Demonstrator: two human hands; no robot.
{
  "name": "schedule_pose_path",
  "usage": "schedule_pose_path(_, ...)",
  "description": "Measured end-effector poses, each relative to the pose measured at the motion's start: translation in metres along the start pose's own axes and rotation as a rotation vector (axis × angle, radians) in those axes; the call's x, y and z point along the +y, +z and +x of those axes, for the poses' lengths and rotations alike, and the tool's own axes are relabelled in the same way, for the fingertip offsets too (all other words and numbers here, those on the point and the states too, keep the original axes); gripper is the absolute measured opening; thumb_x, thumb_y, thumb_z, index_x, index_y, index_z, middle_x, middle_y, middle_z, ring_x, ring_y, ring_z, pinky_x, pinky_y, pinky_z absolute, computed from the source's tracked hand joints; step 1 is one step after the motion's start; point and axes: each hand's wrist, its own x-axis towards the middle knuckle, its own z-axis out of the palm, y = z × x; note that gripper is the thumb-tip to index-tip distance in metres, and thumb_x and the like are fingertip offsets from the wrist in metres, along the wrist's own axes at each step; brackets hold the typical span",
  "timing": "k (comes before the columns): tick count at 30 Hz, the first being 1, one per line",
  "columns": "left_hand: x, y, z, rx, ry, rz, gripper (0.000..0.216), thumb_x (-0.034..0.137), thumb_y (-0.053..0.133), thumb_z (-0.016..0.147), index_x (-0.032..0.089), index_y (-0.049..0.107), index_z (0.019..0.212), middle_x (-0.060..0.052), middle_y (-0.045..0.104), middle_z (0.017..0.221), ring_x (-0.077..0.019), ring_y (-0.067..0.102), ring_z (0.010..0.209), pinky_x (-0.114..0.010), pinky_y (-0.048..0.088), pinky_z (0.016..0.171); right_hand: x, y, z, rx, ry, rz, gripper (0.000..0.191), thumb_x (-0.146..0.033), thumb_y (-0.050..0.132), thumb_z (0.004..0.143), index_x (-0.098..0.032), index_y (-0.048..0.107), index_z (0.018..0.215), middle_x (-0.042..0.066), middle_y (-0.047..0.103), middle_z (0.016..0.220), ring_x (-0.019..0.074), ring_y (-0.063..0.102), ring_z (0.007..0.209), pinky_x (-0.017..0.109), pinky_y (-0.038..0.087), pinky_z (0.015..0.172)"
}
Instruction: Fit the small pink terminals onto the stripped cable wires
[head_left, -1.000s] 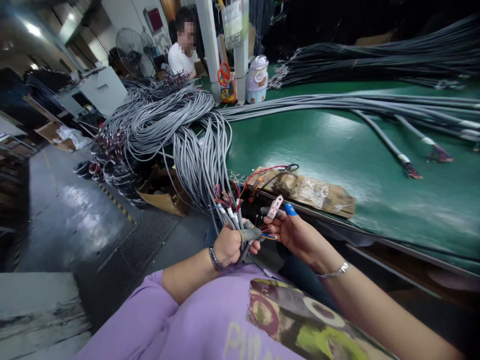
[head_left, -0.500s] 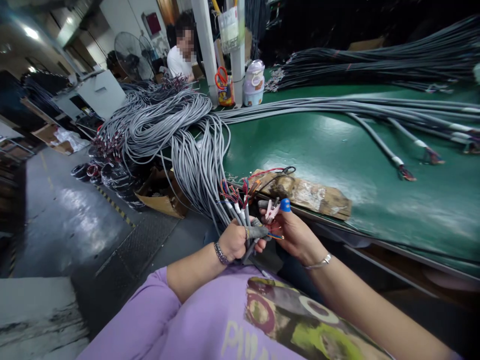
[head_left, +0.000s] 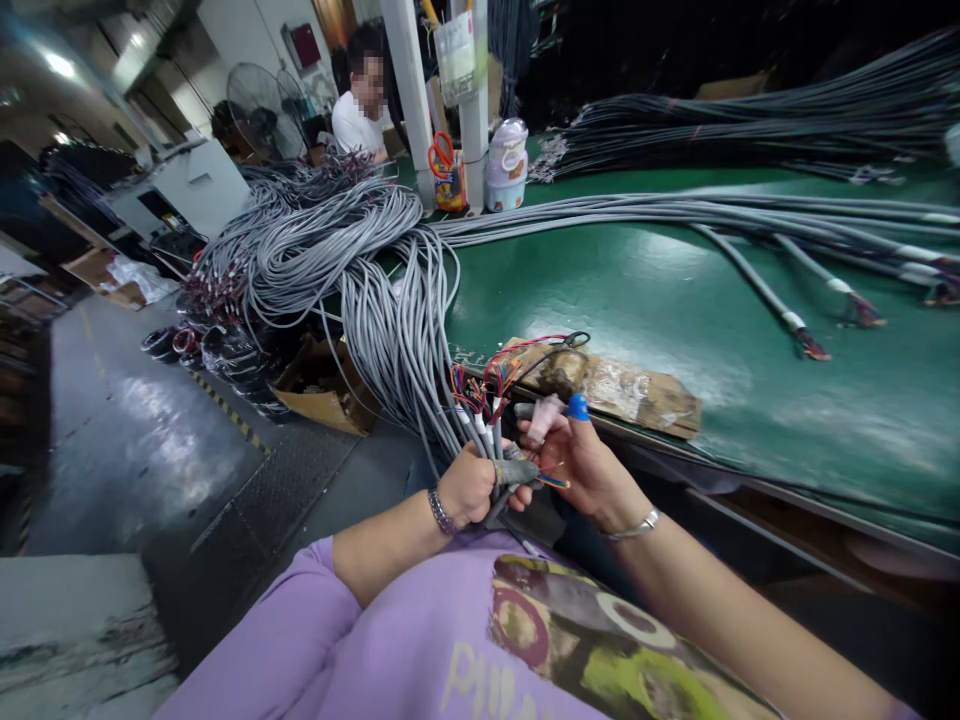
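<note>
My left hand (head_left: 469,485) is wrapped round several grey cables (head_left: 491,440), its covered thumb pressing a cable end from which thin coloured wires (head_left: 555,481) fan out to the right. Just beside it, my right hand (head_left: 589,460) holds a small pink clip-like tool (head_left: 546,418), smeared by motion, between its fingers. A blue cover sits on the right thumb, which points up. Red, blue and orange wire ends (head_left: 476,385) of other held cables stick up above my left hand. The fingers of the right hand are partly hidden behind the wires and tool.
A big heap of grey cables (head_left: 337,230) hangs over the end of the green table (head_left: 600,290). A taped cardboard strip (head_left: 630,392) lies along its front edge. Behind stand a lilac cup (head_left: 508,168) and orange-handled scissors (head_left: 441,155). A person (head_left: 360,110) sits farther back.
The pink tool in my right hand has turned and become blurred. My right thumb has shifted slightly right. The left hand keeps its hold on the cables.
</note>
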Motion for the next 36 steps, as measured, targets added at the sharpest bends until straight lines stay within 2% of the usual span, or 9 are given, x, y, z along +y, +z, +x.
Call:
schedule_pose_path(4, -0.001, 0.001, -0.01, 0.028, 0.026, -0.018, 0.047, 0.047, 0.084, 0.044, 0.013, 0.055, 0.058, -0.002, 0.057, 0.044, -0.0101, 0.051, 0.036, -0.02, 0.041, 0.037, -0.004, 0.002, -0.005, 0.005, 0.057, 0.01, 0.047, -0.066, 0.067, 0.07, -0.019, 0.069, 0.077, 0.003, 0.071, 0.076, 0.0119, 0.059, 0.056, 0.026, 0.051, 0.056)
schedule_pose_path(9, 0.0, 0.006, -0.017, 0.101, 0.069, -0.047, 0.047, 0.047, 0.084, 0.044, 0.014, 0.056, 0.059, -0.001, 0.057, 0.045, -0.0098, 0.051, 0.037, -0.02, 0.041, 0.038, -0.004, 0.003, -0.007, 0.052, -0.008, -0.046, 0.03, -0.048, 0.074, 0.073, -0.019, 0.07, 0.081, 0.002, 0.071, 0.076, 0.0118, 0.06, 0.059, 0.025, 0.051, 0.057)
schedule_pose_path(17, 0.002, 0.013, -0.011, 0.131, 0.094, -0.044, 0.047, 0.05, 0.082, 0.049, 0.014, 0.054, 0.06, 0.0, 0.056, 0.046, -0.0093, 0.05, 0.039, -0.02, 0.041, 0.039, -0.004, 0.005, -0.004, 0.016, -0.009, 0.022, 0.033, -0.051, 0.074, 0.072, -0.019, 0.068, 0.077, 0.001, 0.066, 0.065, 0.0122, 0.056, 0.052, 0.025, 0.049, 0.05)
schedule_pose_path(27, 0.003, 0.008, -0.009, 0.019, 0.071, -0.049, 0.044, 0.046, 0.083, 0.048, 0.014, 0.055, 0.059, -0.001, 0.056, 0.045, -0.0099, 0.05, 0.037, -0.021, 0.04, 0.038, -0.004, 0.004, -0.004, 0.03, -0.006, 0.0, 0.032, -0.051, 0.074, 0.073, -0.02, 0.069, 0.078, 0.003, 0.068, 0.067, 0.0156, 0.061, 0.058, 0.028, 0.052, 0.055)
schedule_pose_path(31, 0.004, 0.008, -0.004, 0.042, 0.047, -0.044, 0.045, 0.045, 0.085, 0.045, 0.014, 0.055, 0.059, 0.0, 0.055, 0.046, -0.0098, 0.049, 0.037, -0.021, 0.04, 0.037, -0.003, 0.007, -0.004, 0.033, -0.009, 0.012, 0.036, -0.055, 0.073, 0.072, -0.019, 0.068, 0.072, 0.002, 0.066, 0.062, 0.0133, 0.056, 0.049, 0.028, 0.051, 0.05)
schedule_pose_path(36, 0.004, 0.009, 0.0, 0.058, 0.005, -0.007, 0.043, 0.045, 0.082, 0.051, 0.014, 0.054, 0.06, 0.001, 0.053, 0.045, -0.0092, 0.048, 0.037, -0.022, 0.04, 0.039, -0.001, 0.007, -0.002, 0.031, -0.035, -0.01, 0.039, -0.057, 0.073, 0.07, -0.018, 0.069, 0.075, 0.002, 0.066, 0.062, 0.0153, 0.059, 0.051, 0.032, 0.054, 0.058)
